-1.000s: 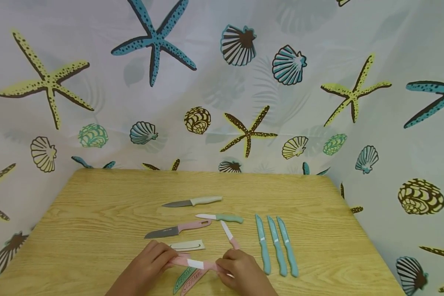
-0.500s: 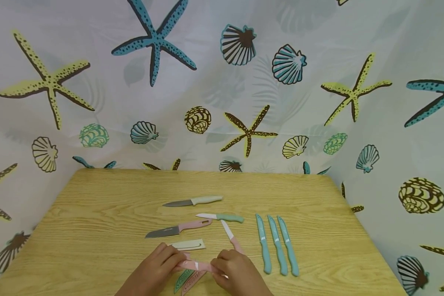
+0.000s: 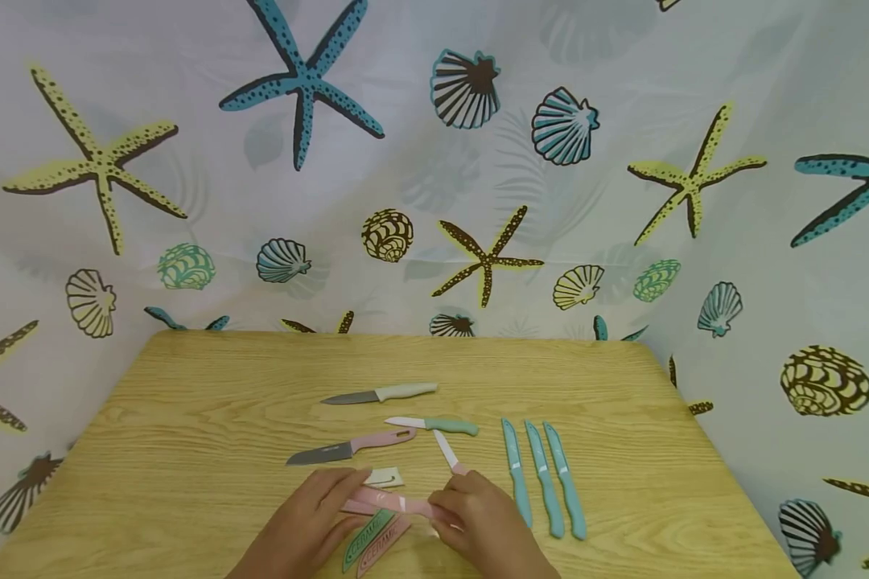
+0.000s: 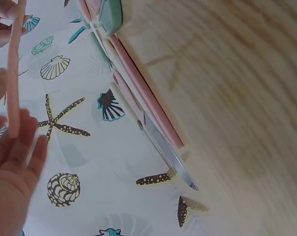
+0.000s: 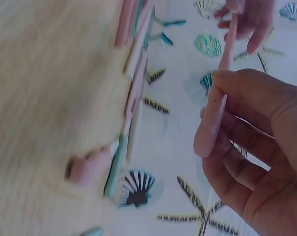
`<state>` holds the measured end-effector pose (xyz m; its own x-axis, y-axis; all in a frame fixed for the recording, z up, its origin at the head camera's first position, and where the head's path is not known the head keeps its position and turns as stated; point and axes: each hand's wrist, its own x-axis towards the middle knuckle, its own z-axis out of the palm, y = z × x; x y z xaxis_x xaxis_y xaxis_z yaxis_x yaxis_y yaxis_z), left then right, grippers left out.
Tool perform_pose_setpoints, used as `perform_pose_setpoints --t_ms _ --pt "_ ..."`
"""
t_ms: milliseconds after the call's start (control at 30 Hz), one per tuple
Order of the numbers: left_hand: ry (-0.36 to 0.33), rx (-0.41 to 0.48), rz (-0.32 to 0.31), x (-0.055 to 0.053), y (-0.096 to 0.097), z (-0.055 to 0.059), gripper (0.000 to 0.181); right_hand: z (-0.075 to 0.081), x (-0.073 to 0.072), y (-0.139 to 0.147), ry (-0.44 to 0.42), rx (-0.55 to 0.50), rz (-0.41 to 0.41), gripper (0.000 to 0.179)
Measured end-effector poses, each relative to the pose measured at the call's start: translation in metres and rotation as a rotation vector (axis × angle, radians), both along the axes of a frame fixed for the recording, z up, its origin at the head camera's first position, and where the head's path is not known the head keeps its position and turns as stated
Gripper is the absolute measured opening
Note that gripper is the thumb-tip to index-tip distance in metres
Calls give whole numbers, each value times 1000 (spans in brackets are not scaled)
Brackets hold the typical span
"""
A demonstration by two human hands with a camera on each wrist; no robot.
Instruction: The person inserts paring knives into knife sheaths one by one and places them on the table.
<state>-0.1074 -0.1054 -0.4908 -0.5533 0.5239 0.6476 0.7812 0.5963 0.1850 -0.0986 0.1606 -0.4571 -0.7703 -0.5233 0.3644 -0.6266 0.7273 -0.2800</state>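
Observation:
A pink-handled knife [image 3: 418, 507] with its blade inside a pink sheath [image 3: 387, 499] is held up between the two hands. My right hand [image 3: 488, 515] grips the handle, thumb on one side and fingers curled on the other in the right wrist view. My left hand [image 3: 300, 519] is at the sheath's far end, fingers extended over it and thumb apart below; in the left wrist view the pink tip lies against loosely spread fingers. Under the hands lie another pink sheath [image 3: 358, 507], a green sheath [image 3: 365, 537] and a pink sheath [image 3: 384, 545] lettered CERAMIC.
A white sheath [image 3: 386, 477] lies partly behind the left hand. Beyond are a dark-bladed pink knife [image 3: 326, 455], a cream-handled knife [image 3: 405, 391], a green-handled knife [image 3: 450, 426] and a small pink knife [image 3: 445, 450]. Three blue knives [image 3: 541, 462] stand in a row at right.
The white strip of blade between handle and sheath has disappeared as the sheath slid onto the knife. The left hand's fingers have loosened and its thumb has moved away from the sheath.

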Motion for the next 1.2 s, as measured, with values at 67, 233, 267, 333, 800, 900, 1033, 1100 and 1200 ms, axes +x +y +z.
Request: perform_pose_setpoints --t_ms 67,233,267,333,800,900,1033,1100,1200 --pt "-23 -26 64 1 1 2 61 2 -1 8 -8 -32 -60 11" --pt "-64 -88 116 1 3 0 61 10 -3 33 -53 -98 -249 13" --pt "-72 -99 107 0 4 -1 58 11 -3 39 -59 -109 -284 13" --pt "-99 -135 84 0 7 -1 53 11 -3 49 -78 -130 -353 15" --pt "-381 -344 -59 -1 39 -10 29 7 -7 110 -170 -266 -797 24" --pt "-452 -355 -51 -1 41 -10 27 4 -8 121 -249 -256 -865 27" --pt "-484 -353 -38 -1 42 -12 28 -2 -10 133 -349 -215 -898 27" --pt "-490 -345 -31 -1 43 -12 27 -5 -11 138 -393 -188 -903 27" --pt "-492 -331 -23 0 44 -12 25 -8 -12 144 -454 -152 -898 26"
